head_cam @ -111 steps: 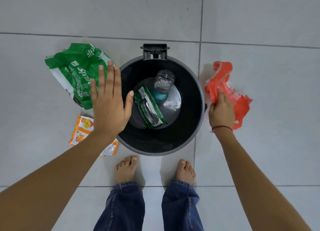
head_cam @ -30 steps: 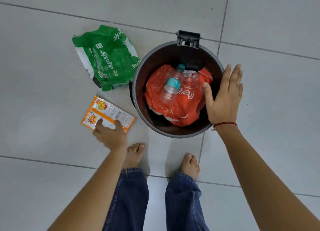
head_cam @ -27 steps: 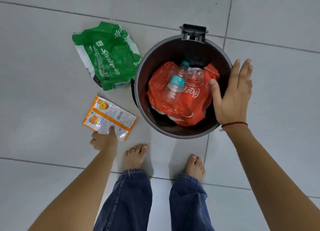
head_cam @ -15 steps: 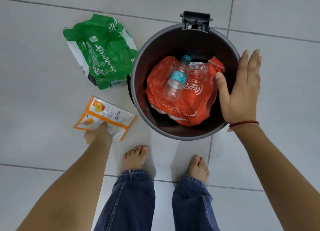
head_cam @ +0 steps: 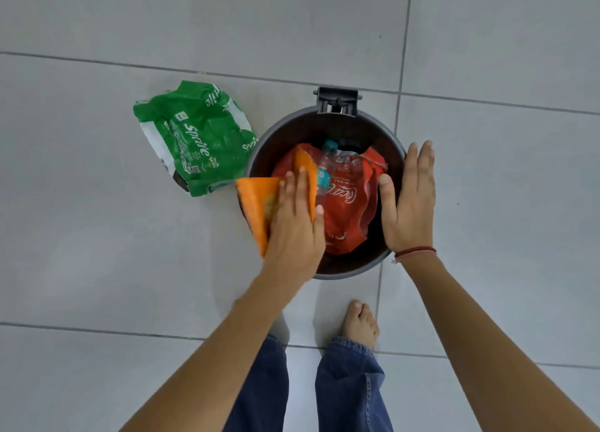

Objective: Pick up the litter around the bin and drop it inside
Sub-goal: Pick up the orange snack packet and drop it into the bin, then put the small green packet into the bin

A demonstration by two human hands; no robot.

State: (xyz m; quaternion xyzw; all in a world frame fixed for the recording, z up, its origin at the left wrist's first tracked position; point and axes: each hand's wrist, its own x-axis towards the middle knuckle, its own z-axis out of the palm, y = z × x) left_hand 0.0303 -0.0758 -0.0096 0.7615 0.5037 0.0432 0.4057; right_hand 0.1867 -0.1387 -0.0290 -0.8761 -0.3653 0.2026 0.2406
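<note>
The orange snack sachet (head_cam: 259, 204) was held under the flat fingers of the left hand (head_cam: 297, 227), carried over the near-left rim of the grey bin (head_cam: 386, 129), apparently for release inside. A red Coca-Cola wrapper (head_cam: 349, 211) and a water bottle (head_cam: 324, 175) lay within. The right hand (head_cam: 410, 201) was spread, empty, at the right rim. The green Sprite wrapper (head_cam: 194, 139) was left on the floor (head_cam: 97, 253), just beside the bin.

Bottle (head_cam: 325, 172) in bin (head_cam: 394, 139), Sprite wrapper (head_cam: 194, 139) left of bin

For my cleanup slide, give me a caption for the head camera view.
Left hand carries an orange packet over the bin; green Sprite wrapper remains on the floor.
</note>
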